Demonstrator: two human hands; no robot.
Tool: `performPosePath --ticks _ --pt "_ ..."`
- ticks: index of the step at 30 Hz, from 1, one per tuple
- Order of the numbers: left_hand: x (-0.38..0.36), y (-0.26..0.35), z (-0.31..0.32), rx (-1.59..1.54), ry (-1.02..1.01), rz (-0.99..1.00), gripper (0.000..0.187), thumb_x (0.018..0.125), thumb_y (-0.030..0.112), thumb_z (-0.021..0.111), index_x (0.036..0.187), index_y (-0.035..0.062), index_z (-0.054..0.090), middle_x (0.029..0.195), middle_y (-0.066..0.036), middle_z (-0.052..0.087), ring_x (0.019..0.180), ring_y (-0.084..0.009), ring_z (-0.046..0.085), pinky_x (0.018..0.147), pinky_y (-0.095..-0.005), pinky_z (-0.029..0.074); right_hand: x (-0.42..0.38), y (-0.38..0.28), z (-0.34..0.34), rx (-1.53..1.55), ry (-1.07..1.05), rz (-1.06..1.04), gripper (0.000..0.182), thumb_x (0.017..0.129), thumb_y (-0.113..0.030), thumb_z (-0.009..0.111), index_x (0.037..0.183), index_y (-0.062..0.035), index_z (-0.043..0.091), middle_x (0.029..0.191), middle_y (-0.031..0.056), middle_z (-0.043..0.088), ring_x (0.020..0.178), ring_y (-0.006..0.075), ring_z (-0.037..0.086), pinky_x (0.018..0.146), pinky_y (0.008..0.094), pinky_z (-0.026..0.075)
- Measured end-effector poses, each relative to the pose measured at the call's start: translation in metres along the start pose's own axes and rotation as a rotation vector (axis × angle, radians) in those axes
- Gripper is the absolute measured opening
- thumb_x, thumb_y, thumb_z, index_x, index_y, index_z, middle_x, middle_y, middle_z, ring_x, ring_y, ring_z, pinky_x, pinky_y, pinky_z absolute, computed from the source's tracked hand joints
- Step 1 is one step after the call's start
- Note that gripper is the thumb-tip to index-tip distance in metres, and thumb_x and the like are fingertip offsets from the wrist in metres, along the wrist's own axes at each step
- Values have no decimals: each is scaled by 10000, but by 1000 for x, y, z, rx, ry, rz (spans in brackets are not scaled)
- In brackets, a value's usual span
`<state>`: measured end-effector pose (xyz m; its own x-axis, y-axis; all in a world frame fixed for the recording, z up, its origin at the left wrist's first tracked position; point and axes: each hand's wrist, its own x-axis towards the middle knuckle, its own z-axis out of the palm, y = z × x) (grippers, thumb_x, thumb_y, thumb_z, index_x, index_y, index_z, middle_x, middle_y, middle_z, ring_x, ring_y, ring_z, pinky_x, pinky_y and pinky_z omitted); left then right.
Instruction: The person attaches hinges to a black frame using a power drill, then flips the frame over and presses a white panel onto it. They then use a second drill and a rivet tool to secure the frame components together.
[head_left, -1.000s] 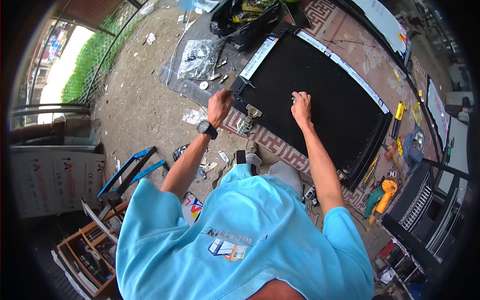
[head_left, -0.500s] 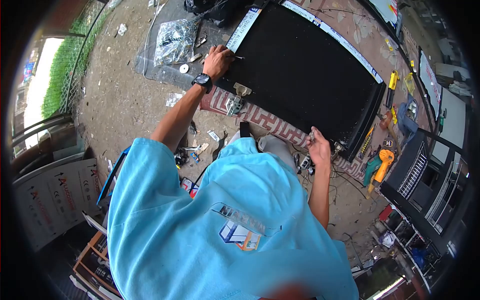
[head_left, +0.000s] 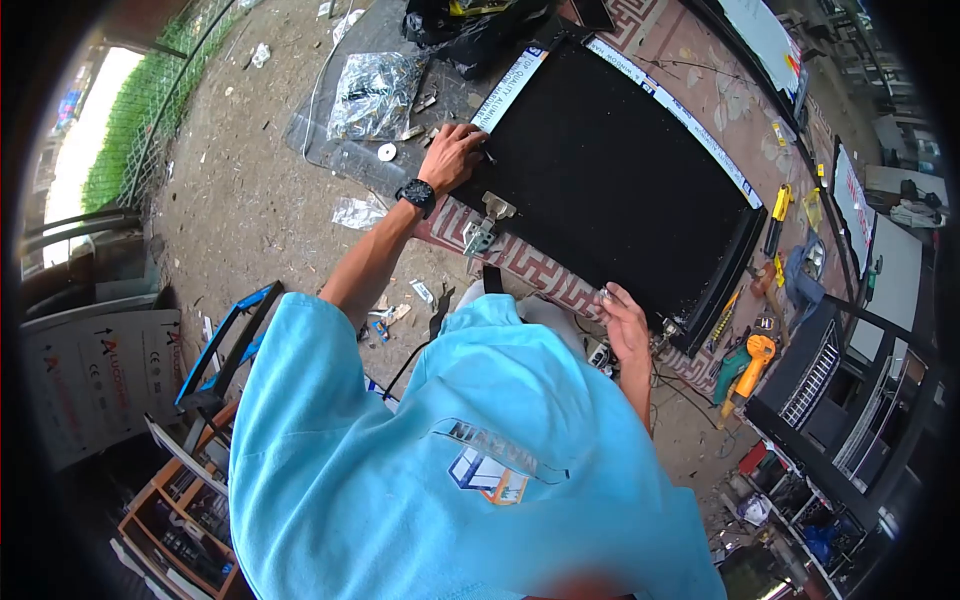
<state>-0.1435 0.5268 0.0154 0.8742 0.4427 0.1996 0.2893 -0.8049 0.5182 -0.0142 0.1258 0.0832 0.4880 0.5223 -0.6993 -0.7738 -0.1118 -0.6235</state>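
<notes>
A large black panel (head_left: 620, 180) in a dark frame with a white printed strip lies flat on a red patterned mat (head_left: 530, 265). My left hand (head_left: 455, 155), with a black watch on the wrist, grips the frame near its left corner, fingers curled over the edge. My right hand (head_left: 625, 320) is at the panel's near edge, close to the right corner, pinching what looks like a small metal piece at its fingertips. A metal hinge bracket (head_left: 487, 225) sticks out from the frame's near edge between my hands.
A clear bag of metal hardware (head_left: 375, 80) and a white disc (head_left: 386, 152) lie left of the panel. An orange drill (head_left: 755, 355) and yellow-handled tools (head_left: 778, 215) lie to the right. A blue frame (head_left: 225, 340) stands at lower left, a black bag (head_left: 470, 30) behind the panel.
My right hand has come off the middle of the panel down to its near edge. My left hand has shifted up along the frame's left corner. The view has swung slightly.
</notes>
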Motion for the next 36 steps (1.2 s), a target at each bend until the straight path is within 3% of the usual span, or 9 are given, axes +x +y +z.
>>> performPosePath --ticks 7,11,14,18,22,24,27,31,36 --pt "-66 51 9 -117 53 -144 251 794 164 630 1031 85 612 1211 -112 544 1143 -318 465 954 -398 372 45 8 84 -515 -155 -95 424 723 38 620 1145 51 575 935 92 623 831 150 603 759 274 495" --pt "-108 91 8 -265 147 -369 224 841 123 606 1057 70 630 1046 -122 633 958 -284 589 861 -368 449 58 2 123 -193 -313 -41 363 757 42 608 1118 39 572 963 72 605 886 145 592 820 288 495" --pt "-133 89 26 -857 149 -731 259 907 190 553 1088 14 614 920 -126 676 789 -169 628 715 -310 484 85 5 155 -498 -272 -147 355 745 18 622 1098 52 595 935 100 635 750 145 623 688 272 517" --pt "-132 101 9 -727 193 -762 282 902 202 554 1063 -20 619 917 -122 684 813 -172 636 741 -309 494 117 -8 204 -926 -232 -266 307 706 -35 643 1002 46 656 754 109 666 574 128 618 550 276 506" --pt "-142 87 7 -623 145 -727 321 883 208 571 1100 -28 587 980 -156 677 869 -211 655 770 -325 502 140 -27 243 -834 -247 -392 345 707 -39 647 1034 70 636 775 121 672 592 130 622 575 268 507" --pt "-143 83 6 -632 112 -759 332 883 199 583 1121 -32 577 1005 -153 669 904 -207 642 798 -318 493 136 -48 260 -670 -390 -448 548 740 -91 685 1222 92 499 1050 235 620 738 197 655 656 289 521" --pt "-144 89 5 -657 57 -810 359 876 197 604 1147 -34 562 1035 -157 659 926 -211 637 815 -316 491 153 -48 247 -836 -156 -523 750 709 -237 747 1304 79 418 1086 305 603 1044 289 604 877 361 466" --pt "-143 87 14 -593 43 -726 366 840 208 643 1125 -11 572 1008 -168 628 852 -244 655 749 -340 515 137 -23 166 -591 -121 -324 449 793 -117 662 1196 43 548 924 145 672 789 174 650 653 276 523" --pt "-150 98 20 -359 -32 -622 417 790 222 705 1125 13 569 1025 -181 556 865 -298 634 740 -358 506 54 8 6 -560 441 -463 298 820 -84 638 1100 15 615 812 72 656 700 114 617 610 240 484"
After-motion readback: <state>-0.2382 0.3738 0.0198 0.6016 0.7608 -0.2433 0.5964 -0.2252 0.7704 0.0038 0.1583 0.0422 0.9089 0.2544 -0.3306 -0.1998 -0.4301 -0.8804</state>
